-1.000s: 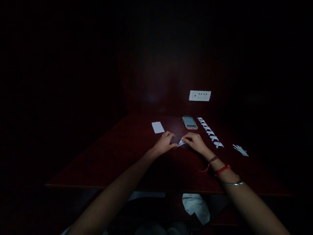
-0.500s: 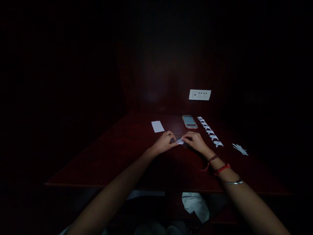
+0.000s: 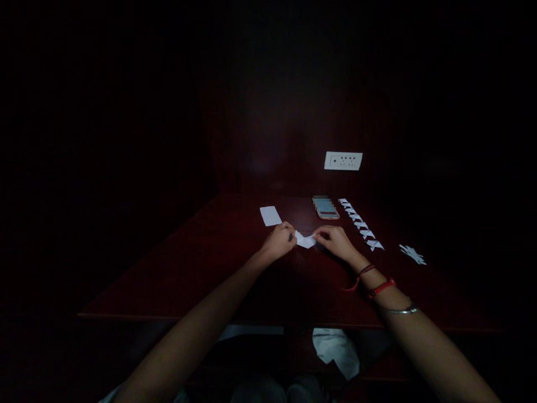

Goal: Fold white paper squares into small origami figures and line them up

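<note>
Our hands have drawn apart, unfolding the paper (image 3: pixel 305 241); left hand (image 3: pixel 279 240) and right hand (image 3: pixel 335 242) each pinch an end above the bench (image 3: pixel 201 263).

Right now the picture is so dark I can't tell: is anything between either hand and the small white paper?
Nothing visible. The left hand and the right hand each pinch one end of the small white paper. The phone and the blank slip lie farther back, clear of it.
</note>
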Available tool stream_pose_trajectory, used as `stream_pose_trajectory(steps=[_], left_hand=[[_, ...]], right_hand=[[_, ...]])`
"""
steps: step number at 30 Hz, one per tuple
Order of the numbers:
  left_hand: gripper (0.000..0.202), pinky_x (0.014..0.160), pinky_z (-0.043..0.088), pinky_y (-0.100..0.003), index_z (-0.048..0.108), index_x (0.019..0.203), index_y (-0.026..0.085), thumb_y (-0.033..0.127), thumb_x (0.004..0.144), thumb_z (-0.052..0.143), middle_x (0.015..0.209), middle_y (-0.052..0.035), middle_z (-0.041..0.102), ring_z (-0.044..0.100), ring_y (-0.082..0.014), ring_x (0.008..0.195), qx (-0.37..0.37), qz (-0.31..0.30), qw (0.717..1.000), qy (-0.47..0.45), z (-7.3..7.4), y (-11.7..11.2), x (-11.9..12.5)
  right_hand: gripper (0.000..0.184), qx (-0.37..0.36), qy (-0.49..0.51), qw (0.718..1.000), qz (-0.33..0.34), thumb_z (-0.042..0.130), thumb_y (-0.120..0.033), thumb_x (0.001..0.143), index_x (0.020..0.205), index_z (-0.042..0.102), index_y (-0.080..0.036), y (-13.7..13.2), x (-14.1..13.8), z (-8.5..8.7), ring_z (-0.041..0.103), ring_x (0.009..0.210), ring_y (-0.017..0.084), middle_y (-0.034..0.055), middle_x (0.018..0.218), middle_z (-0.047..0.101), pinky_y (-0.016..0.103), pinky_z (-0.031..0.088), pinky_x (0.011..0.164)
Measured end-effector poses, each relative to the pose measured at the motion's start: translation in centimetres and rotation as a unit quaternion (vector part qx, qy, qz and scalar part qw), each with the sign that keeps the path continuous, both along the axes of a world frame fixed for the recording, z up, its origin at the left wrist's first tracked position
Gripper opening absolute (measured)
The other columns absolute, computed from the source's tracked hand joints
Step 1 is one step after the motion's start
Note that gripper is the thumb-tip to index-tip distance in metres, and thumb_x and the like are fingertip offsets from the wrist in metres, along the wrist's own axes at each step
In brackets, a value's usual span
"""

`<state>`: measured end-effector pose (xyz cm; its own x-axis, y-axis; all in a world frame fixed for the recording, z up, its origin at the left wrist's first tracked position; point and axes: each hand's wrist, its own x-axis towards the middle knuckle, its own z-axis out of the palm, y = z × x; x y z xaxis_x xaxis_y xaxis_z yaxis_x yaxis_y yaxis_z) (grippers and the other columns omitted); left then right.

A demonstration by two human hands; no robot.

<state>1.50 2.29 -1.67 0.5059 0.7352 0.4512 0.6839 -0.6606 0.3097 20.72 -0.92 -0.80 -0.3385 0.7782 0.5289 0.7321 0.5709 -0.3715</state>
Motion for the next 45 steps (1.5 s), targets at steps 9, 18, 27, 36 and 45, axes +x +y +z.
stream_pose_trajectory(steps=[9,18,27,36,45], left_hand=[[0.01,0.08,0.036,-0.027,0.055,0.061,0.015,0.023,0.064,0.05,0.092,-0.0053,0.047,0.045,-0.0185,0.089,-0.067,0.119,0.991,0.015,-0.8,0.6,-0.1],[0.043,0.085,0.03,-0.031,0.037,0.111,0.024,0.021,0.069,0.048,0.113,-0.0046,0.034,0.03,-0.0199,0.106,0.029,0.081,0.994,0.065,-0.4,-0.6,0.4],[0.025,0.08,0.033,-0.03,0.048,0.098,0.022,0.018,0.073,0.045,0.097,-0.0034,0.048,0.041,-0.0182,0.094,-0.004,0.016,0.996,0.083,-0.5,0.0,0.2],[0.02,0.076,0.035,-0.027,0.051,0.089,0.02,0.014,0.07,0.048,0.088,-0.0033,0.048,0.045,-0.0165,0.085,0.028,0.004,0.997,0.067,-0.2,0.3,-0.1],[0.025,0.073,0.036,-0.022,0.054,0.078,0.019,0.003,0.068,0.037,0.082,-0.0008,0.053,0.047,-0.0122,0.08,0.002,-0.14,0.984,0.113,0.8,1.1,-2.4]], right_hand=[[0.01,-0.108,0.014,0.985,-0.131,0.05,-0.021,0.062,0.063,0.058,-0.015,0.8,0.4,-1.0,0.052,0.056,0.01,0.0003,0.06,0.059,0.019,0.035,0.054],[0.025,-0.028,-0.041,0.991,-0.128,0.054,-0.014,0.06,0.084,0.058,-0.017,1.1,0.2,-1.6,0.05,0.074,0.013,0.0041,0.081,0.056,0.023,0.038,0.068],[0.022,-0.032,-0.063,0.997,-0.002,0.049,-0.013,0.069,0.089,0.059,-0.014,1.4,-0.2,-1.9,0.05,0.078,0.015,0.0071,0.083,0.055,0.026,0.038,0.073],[0.016,-0.059,-0.021,0.998,-0.003,0.052,-0.009,0.064,0.079,0.055,-0.014,1.7,0.1,-2.1,0.047,0.065,0.01,0.0033,0.077,0.053,0.023,0.037,0.063],[0.008,-0.036,-0.041,0.996,0.068,0.046,-0.008,0.065,0.065,0.051,-0.015,0.8,1.1,-0.9,0.045,0.068,0.011,0.0024,0.074,0.049,0.022,0.035,0.064]])
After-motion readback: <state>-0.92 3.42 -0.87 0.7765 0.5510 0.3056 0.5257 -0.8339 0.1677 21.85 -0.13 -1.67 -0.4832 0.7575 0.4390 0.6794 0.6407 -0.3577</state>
